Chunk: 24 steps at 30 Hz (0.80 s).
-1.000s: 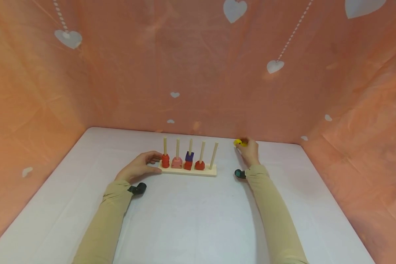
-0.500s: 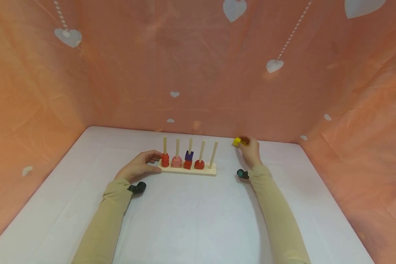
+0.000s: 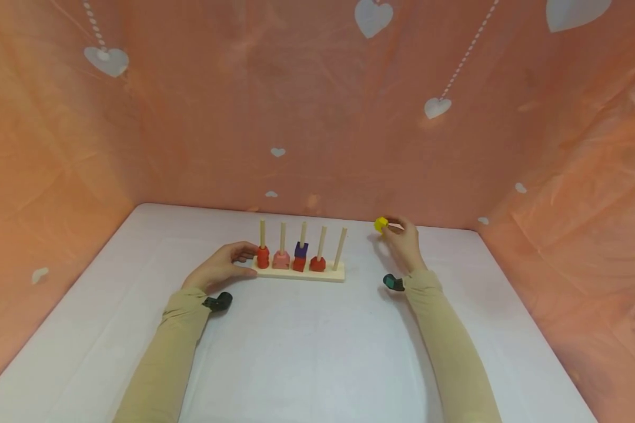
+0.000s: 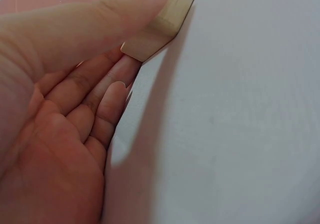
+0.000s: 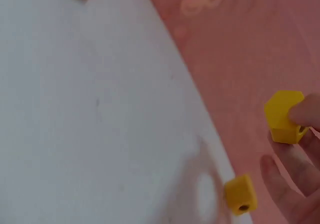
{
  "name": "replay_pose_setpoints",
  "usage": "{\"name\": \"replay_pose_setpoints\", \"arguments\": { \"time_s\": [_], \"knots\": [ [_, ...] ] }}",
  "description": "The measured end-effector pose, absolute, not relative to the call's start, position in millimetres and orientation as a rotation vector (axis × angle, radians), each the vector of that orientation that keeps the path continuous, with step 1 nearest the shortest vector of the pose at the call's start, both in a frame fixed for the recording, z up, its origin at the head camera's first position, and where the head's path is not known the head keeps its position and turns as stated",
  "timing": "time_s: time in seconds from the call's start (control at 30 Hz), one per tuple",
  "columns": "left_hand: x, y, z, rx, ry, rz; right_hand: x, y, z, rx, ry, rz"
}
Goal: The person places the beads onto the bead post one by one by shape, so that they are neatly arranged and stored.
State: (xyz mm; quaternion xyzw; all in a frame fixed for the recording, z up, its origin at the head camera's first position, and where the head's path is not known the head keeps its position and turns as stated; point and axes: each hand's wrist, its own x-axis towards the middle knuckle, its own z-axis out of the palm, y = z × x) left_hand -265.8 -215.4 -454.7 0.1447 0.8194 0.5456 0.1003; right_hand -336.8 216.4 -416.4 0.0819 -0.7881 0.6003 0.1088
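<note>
My left hand (image 3: pixel 223 265) holds the left end of a wooden peg stand (image 3: pixel 301 274); in the left wrist view the thumb lies along the base end (image 4: pixel 167 26), fingers on the far side. Five upright pegs carry beads: a red stack (image 3: pixel 263 258), a pink bead (image 3: pixel 281 260), a purple bead (image 3: pixel 301 249) above a red one (image 3: pixel 298 264), and another red bead (image 3: pixel 317 264). The rightmost peg is bare. To the right of the stand, my right hand (image 3: pixel 404 242) pinches a yellow hexagonal bead (image 5: pixel 283 115) between thumb and fingers, above the table's back edge.
A second yellow bead (image 5: pixel 240 194), its hole showing, lies near the table's back edge below my right hand in the right wrist view. White cloth covers the table (image 3: pixel 307 352). An orange curtain (image 3: pixel 317 117) with white hearts hangs behind and on both sides.
My right hand has lifted the yellow bead slightly and turned it, so its hexagonal face shows. The left hand stays at the stand.
</note>
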Motion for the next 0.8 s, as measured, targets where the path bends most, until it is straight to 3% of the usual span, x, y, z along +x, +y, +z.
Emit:
{"name": "replay_pose_setpoints", "arguments": {
  "time_s": [0.8],
  "knots": [
    [-266,-215,-455,0.418,2.439,1.595,-266,147,-326,0.772,-2.053,1.743]
  ]
}}
